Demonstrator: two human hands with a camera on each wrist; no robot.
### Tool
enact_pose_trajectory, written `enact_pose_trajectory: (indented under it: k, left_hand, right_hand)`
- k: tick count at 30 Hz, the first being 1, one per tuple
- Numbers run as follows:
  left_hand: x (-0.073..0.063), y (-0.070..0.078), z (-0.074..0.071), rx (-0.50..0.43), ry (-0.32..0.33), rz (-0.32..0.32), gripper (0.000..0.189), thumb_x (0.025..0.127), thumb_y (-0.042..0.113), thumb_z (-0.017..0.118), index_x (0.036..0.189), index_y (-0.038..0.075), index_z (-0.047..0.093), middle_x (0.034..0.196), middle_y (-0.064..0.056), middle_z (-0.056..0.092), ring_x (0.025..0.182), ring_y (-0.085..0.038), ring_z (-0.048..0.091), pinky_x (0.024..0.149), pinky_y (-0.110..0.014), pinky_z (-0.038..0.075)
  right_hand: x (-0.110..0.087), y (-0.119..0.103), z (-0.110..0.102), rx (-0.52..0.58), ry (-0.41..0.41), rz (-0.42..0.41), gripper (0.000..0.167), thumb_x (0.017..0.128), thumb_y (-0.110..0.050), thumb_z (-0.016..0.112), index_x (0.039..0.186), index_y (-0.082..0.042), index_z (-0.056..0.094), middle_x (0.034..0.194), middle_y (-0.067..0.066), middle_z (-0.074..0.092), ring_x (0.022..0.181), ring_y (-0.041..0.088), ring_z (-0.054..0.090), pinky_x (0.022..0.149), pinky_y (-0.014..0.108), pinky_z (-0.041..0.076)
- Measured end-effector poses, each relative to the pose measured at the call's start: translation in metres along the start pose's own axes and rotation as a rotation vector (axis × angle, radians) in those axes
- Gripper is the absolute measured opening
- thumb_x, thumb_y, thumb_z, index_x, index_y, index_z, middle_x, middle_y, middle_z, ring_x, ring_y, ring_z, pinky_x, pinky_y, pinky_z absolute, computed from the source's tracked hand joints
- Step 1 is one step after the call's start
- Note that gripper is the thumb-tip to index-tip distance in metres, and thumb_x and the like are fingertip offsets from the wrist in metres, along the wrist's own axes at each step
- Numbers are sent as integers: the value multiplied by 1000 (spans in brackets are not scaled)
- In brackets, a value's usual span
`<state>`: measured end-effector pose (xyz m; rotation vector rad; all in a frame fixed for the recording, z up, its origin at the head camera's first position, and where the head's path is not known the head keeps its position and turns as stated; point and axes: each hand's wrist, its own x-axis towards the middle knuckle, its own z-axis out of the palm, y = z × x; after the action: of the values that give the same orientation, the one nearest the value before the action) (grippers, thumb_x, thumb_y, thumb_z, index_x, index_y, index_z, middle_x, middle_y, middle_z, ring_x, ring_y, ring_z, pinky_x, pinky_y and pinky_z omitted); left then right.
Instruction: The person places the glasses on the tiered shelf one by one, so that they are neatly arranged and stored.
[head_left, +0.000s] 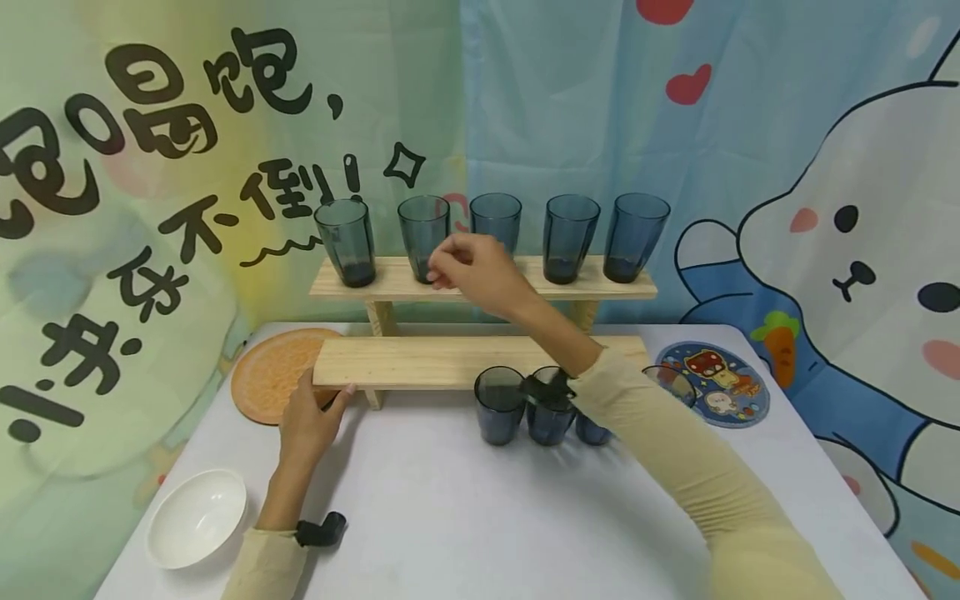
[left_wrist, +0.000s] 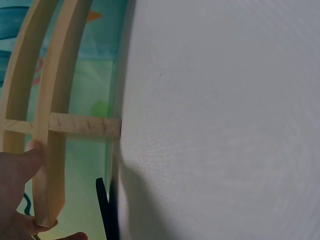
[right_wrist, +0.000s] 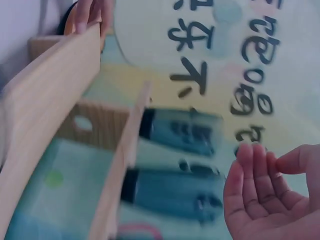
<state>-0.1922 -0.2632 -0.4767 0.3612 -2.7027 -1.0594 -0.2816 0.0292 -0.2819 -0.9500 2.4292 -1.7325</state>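
Note:
A two-tier wooden shelf rack (head_left: 420,362) stands on the white table. My left hand (head_left: 307,421) grips the left end of its lower board, thumb (left_wrist: 31,159) against one face of the wood and fingers around the end. Several blue-grey tumblers line the upper board (head_left: 337,287), the leftmost tumbler (head_left: 347,246) being near its end. My right hand (head_left: 480,271) hovers in front of that row, partly covering the middle tumbler (head_left: 497,218). Its fingers are loosely bent and hold nothing, and in the right wrist view the palm (right_wrist: 270,210) shows bare beside two tumblers (right_wrist: 175,192).
More tumblers (head_left: 499,408) stand on the table before the lower board, partly hidden by my right forearm. An orange round mat (head_left: 262,379) lies at the left, a white bowl (head_left: 198,518) nearer me. A patterned round mat (head_left: 742,396) lies at the right. Printed cloth hangs behind.

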Motion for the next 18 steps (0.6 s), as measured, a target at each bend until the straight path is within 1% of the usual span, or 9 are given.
enact_pose_trajectory:
  k: [1, 3, 6, 9, 10, 12, 15, 17, 18]
  left_hand:
    - [0, 0, 0, -1, -2, -2, 83, 103, 43, 68, 159, -5, 31, 152, -39, 46, 141, -59, 43, 114, -72, 34]
    - [-1, 1, 0, -8, -12, -5, 83, 104, 44, 67, 160, -6, 30, 153, -39, 44, 143, -58, 41, 115, -71, 33]
    - [-1, 0, -1, -13, -24, -8, 84, 104, 44, 66, 160, -6, 28, 155, -38, 43, 145, -57, 40, 117, -70, 33]
    - [-1, 0, -2, -14, -25, -13, 84, 105, 42, 65, 161, -7, 26, 156, -38, 41, 146, -56, 38, 118, -70, 32]
    - [-1, 0, -3, -15, -24, -15, 83, 105, 42, 65, 161, -7, 26, 157, -38, 41, 146, -56, 38, 118, -70, 31]
    - [-2, 0, -3, -18, -23, -18, 83, 105, 40, 65, 161, -7, 25, 157, -38, 40, 147, -56, 37, 118, -69, 31]
    - [-2, 1, -2, -22, -25, -15, 83, 105, 39, 65, 161, -8, 26, 157, -39, 40, 146, -56, 38, 118, -69, 31]
    - [-2, 2, -1, -22, -27, -11, 83, 105, 39, 65, 161, -8, 26, 156, -39, 40, 146, -56, 38, 118, -69, 31]
    - [-2, 2, -1, -24, -27, -10, 83, 105, 39, 65, 161, -8, 26, 156, -39, 40, 146, -56, 38, 118, -69, 31]
  right_hand:
    - [-10, 1, -13, 9, 10, -6, 23, 111, -16, 56, 112, 2, 70, 105, 20, 73, 93, 25, 72, 94, 49, 59]
    - [-32, 5, -40, -6, 43, -9, 23, 111, -17, 56, 112, 2, 69, 104, 19, 72, 93, 24, 72, 94, 47, 60]
    - [-68, 14, -76, -58, 139, -2, 25, 112, -21, 55, 113, 1, 68, 106, 15, 71, 96, 20, 72, 93, 37, 60]
    - [-106, 28, -103, -100, 253, 31, 29, 112, -24, 55, 116, 2, 67, 108, 8, 71, 101, 17, 72, 94, 27, 58]
    - [-118, 34, -110, -112, 291, 41, 30, 112, -24, 56, 117, 3, 67, 108, 5, 72, 102, 15, 72, 94, 24, 58]
    - [-142, 45, -120, -157, 348, 70, 29, 111, -25, 57, 118, 1, 67, 109, 1, 73, 101, 9, 70, 79, 21, 59]
    - [-176, 67, -129, -259, 411, 91, 26, 110, -23, 60, 123, -2, 67, 116, 4, 74, 104, -1, 67, 79, 12, 55]
    - [-196, 82, -133, -331, 438, 120, 30, 109, -24, 62, 131, -4, 66, 126, 9, 73, 109, 0, 65, 80, 9, 51]
    - [-205, 90, -134, -362, 444, 132, 35, 108, -25, 63, 136, -4, 63, 131, 12, 71, 114, 4, 65, 88, 7, 49]
